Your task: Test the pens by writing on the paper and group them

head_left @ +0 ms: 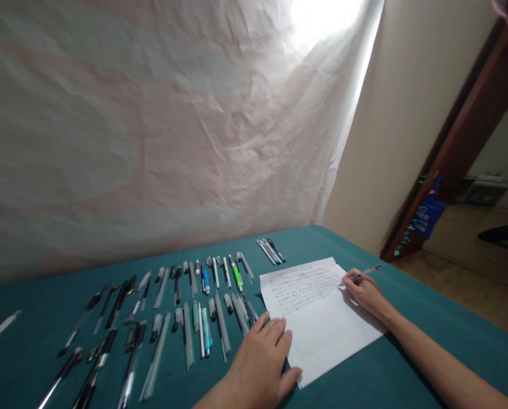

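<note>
A white sheet of paper [322, 341] lies at a slant on the table, its upper half covered in lines of handwriting. My right hand [362, 292] is closed around a clear-barrelled pen [370, 270], with the tip at the right end of the written lines. Flat over the sheet's left edge rests my left hand [264, 355], its fingers spread and the thumb on the lower left corner. Just left of that hand lie several clear pen barrels [239, 312], partly close to its fingertips.
Rows of pens, caps and barrels cover the left of the green-clothed table [432, 346], among them a green highlighter [236, 276] and a blue pen [206, 281]. Several refills [271, 251] lie beyond the paper. A hanging sheet [151, 142] backs the table; a door [453, 147] stands right.
</note>
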`<state>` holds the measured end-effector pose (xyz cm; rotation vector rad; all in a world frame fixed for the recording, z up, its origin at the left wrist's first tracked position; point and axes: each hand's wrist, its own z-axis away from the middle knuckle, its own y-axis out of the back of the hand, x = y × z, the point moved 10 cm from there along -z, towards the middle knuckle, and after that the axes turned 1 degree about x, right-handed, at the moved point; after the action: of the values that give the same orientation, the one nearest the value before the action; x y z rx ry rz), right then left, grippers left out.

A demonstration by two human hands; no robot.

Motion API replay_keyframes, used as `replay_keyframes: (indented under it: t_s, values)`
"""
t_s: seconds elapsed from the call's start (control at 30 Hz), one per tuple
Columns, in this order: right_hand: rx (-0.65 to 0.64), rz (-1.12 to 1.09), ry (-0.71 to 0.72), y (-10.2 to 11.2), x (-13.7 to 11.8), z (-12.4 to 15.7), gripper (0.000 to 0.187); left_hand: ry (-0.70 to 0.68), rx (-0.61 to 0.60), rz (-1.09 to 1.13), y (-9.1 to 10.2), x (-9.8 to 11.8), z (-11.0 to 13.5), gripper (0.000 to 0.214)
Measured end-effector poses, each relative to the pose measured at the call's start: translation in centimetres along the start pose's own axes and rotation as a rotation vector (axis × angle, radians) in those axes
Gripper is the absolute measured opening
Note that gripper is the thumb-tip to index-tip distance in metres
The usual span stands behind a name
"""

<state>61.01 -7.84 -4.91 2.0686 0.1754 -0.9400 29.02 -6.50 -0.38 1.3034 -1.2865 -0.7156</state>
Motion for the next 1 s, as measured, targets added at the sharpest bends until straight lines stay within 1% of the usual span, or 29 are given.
replay_keyframes:
  t_s: [0.13,0.63,0.83,1.0]
  values:
    - [-0.023,0.006,0.007,0.24,-0.17,-0.02,0.018,0.002,-0.005,-0.003,0.02,0.06,0.00,0.049]
    - [-0.035,0.075,0.028,0.27,-1.03,0.13,0.019,0.005,-0.015,0.001,-0.05,0.12,0.03,0.048]
    - [-0.019,0.084,0.021,0.37,-0.84,0.09,0.019,0.006,-0.008,-0.001,0.08,0.12,0.05,0.048]
    - [-0.031,0.086,0.022,0.29,-0.60,0.04,0.019,0.008,-0.012,0.004,0.18,0.19,0.08,0.048]
